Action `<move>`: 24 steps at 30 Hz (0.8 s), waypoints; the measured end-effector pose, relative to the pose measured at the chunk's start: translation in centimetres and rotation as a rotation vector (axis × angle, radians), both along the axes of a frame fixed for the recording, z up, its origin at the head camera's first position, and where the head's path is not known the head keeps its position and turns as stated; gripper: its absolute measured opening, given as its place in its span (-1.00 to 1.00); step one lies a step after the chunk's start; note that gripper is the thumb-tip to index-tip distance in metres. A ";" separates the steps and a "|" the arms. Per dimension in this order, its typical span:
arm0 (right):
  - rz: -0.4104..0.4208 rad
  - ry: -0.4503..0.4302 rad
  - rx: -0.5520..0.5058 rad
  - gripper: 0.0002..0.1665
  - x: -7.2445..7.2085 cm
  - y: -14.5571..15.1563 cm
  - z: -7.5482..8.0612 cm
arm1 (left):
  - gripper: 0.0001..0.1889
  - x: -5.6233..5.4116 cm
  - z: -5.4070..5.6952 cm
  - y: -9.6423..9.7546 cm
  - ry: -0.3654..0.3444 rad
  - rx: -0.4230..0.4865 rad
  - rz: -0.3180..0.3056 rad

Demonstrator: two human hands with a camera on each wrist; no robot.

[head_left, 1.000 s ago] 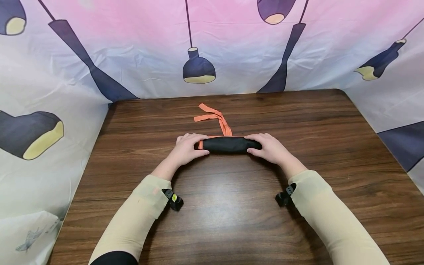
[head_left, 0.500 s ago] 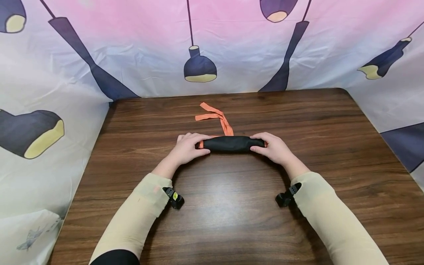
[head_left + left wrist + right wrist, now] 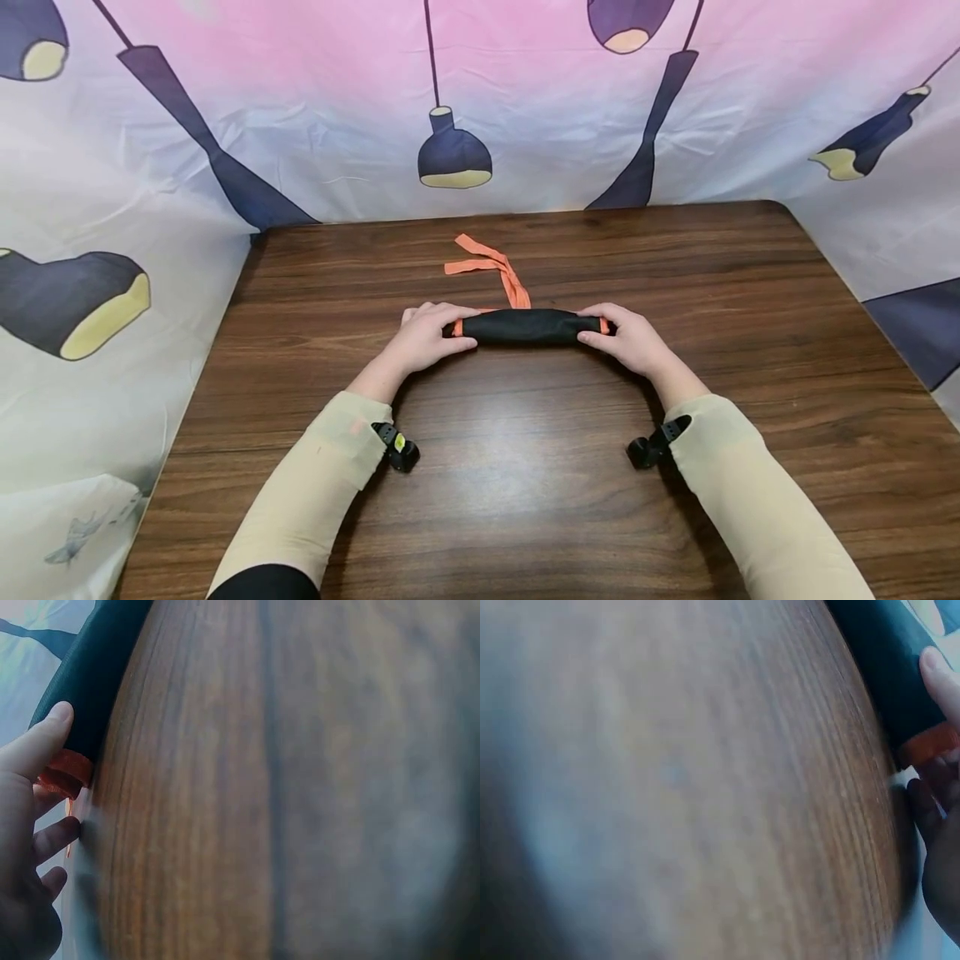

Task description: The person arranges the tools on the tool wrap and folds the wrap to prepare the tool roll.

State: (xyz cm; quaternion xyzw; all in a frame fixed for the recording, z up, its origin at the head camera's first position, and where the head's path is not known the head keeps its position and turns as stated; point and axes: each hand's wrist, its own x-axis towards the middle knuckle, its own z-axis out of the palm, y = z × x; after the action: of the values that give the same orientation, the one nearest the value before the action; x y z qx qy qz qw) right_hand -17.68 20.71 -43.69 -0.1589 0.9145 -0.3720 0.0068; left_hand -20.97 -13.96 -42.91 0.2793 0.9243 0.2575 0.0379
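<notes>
A rolled black cloth bundle [image 3: 528, 327] with orange trim at both ends lies crosswise on the wooden table. From its far side two orange tie straps [image 3: 504, 268] stretch away over the tabletop. My left hand [image 3: 426, 337] holds the left end, thumb on the near side and fingers over the far side. At the opposite end my right hand [image 3: 626, 336] pinches the roll the same way. In the left wrist view the thumb [image 3: 46, 735] presses on the dark fabric just above an orange edge band [image 3: 67, 771]. The right wrist view shows a similar orange band [image 3: 930, 744] by the thumb.
The dark wooden table [image 3: 502, 500] spreads out around both arms. Behind it and at the sides hangs a pale fabric backdrop [image 3: 360, 158] printed with lamps. A small black camera [image 3: 402, 451] is strapped at the left wrist, another [image 3: 645, 450] at the right.
My right hand has slid to the right along the roll, and its orange right end now shows. The left hand stays on the left end; the straps lie as before.
</notes>
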 end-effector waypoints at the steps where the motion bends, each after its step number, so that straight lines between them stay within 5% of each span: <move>1: 0.014 0.037 -0.001 -0.46 0.1 0.0 0.0 | -0.46 0.0 0.0 0.1 0.003 -0.003 -0.002; 6: 0.138 0.260 0.069 -0.51 0.2 -0.6 0.1 | -0.45 0.2 0.3 0.2 0.030 -0.018 -0.036; 10: 0.188 0.332 0.147 -0.57 0.2 -1.0 0.2 | -0.47 0.3 0.4 0.3 0.031 -0.036 -0.060; 24: 0.178 0.245 0.201 -0.53 0.1 -0.9 0.5 | -0.49 0.0 0.2 0.3 0.004 -0.050 -0.033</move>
State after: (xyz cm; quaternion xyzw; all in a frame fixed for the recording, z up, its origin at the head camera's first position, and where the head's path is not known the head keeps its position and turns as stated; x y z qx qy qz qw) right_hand -17.56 19.84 -43.20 -0.2822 0.9233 -0.2544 -0.0559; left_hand -21.02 -13.68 -42.68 0.2941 0.9257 0.2331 0.0474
